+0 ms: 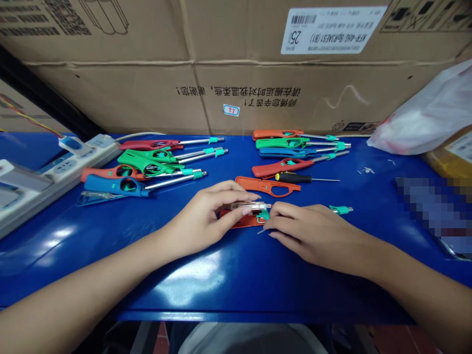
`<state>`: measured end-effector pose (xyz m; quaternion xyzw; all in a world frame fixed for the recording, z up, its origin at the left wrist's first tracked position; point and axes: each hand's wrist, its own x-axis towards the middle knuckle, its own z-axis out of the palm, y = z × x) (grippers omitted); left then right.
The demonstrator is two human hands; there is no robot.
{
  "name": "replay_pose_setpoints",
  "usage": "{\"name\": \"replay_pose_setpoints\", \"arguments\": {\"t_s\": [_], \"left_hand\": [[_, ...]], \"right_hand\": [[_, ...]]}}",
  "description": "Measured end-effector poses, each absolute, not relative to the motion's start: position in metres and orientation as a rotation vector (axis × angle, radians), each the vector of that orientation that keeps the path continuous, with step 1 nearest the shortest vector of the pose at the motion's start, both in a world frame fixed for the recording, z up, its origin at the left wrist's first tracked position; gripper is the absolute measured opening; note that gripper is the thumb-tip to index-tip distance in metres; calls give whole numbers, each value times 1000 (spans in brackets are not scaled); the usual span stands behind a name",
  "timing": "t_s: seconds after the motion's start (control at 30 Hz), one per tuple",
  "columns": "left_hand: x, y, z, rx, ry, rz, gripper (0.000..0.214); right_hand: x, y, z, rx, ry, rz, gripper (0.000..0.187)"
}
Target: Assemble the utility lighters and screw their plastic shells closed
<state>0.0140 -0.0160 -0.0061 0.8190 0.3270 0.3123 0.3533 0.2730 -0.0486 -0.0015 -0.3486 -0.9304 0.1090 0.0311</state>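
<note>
My left hand (201, 216) is closed, thumb and fingers pinching a clear fuel tank (252, 205) above the opened orange lighter half (245, 220). Teal and dark inner parts show in that half. My right hand (309, 228) is closed over the lighter's front end, its fingertips beside the teal part; they hide what they grip. From behind this hand sticks out the lighter's metal tube with a teal tip (342, 210). A thin pale pin or wire (261, 231) lies by the right fingertips. Just beyond the hands lies the other orange shell half (267, 187).
A black and yellow screwdriver (295, 177) lies behind the shell half. Several lighters (147, 162) are at the left, others (282, 143) at the back right. Small screws (367, 170), a power strip (66, 167), a plastic bag (424, 113) and a cardboard box (147, 93) surround the blue table (206, 285).
</note>
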Motion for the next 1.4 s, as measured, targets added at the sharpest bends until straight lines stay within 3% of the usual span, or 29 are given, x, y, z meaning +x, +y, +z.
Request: {"name": "replay_pose_setpoints", "arguments": {"t_s": [0.3,0.63,1.4], "left_hand": [[16,-19,-3,2053,884,733,25],[15,-23,0,2134,985,683,25],[16,-22,-11,2096,960,762,24]], "right_hand": [[270,-48,2,-1147,-2825,381,18],[271,-44,1,-1227,-2239,918,9],[265,-37,1,-1344,-1901,1112,17]]}}
